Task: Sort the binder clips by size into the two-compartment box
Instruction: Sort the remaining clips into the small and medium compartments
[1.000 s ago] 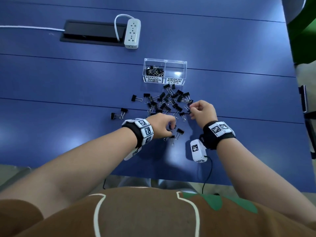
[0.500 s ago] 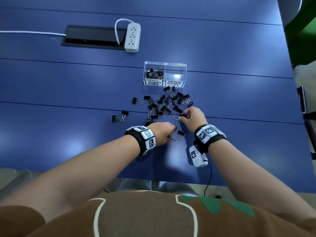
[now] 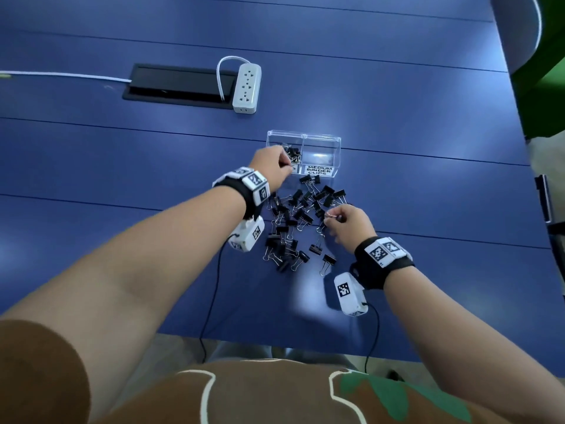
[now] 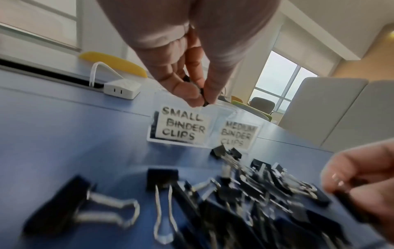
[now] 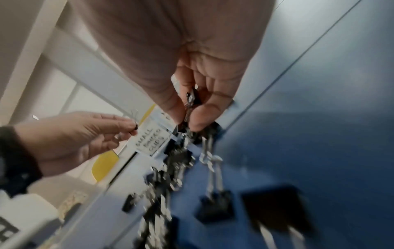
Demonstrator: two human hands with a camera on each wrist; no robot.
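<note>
A clear two-compartment box [image 3: 321,139] stands on the blue table, labelled SMALL BINDER CLIPS [image 4: 181,128] on the left and MEDIUM BINDER CLIPS [image 3: 319,171] on the right. Several small black clips [image 3: 293,153] lie in its left compartment. My left hand [image 3: 270,169] hovers at that compartment's front edge and pinches a small black clip [image 4: 203,95] between thumb and fingertips. A pile of black binder clips [image 3: 298,221] lies in front of the box. My right hand [image 3: 348,223] is at the pile's right side and pinches a clip [image 5: 192,101] by its wire handles.
A white power strip [image 3: 247,88] with its cord lies beside a black cable hatch [image 3: 180,87] at the back. The table's near edge [image 3: 275,344] runs just in front of my body. Chairs stand beyond the table in the left wrist view.
My left hand has risen from the near side of the pile and moved forward to the small compartment with a clip. My right hand has stayed at the pile's right side.
</note>
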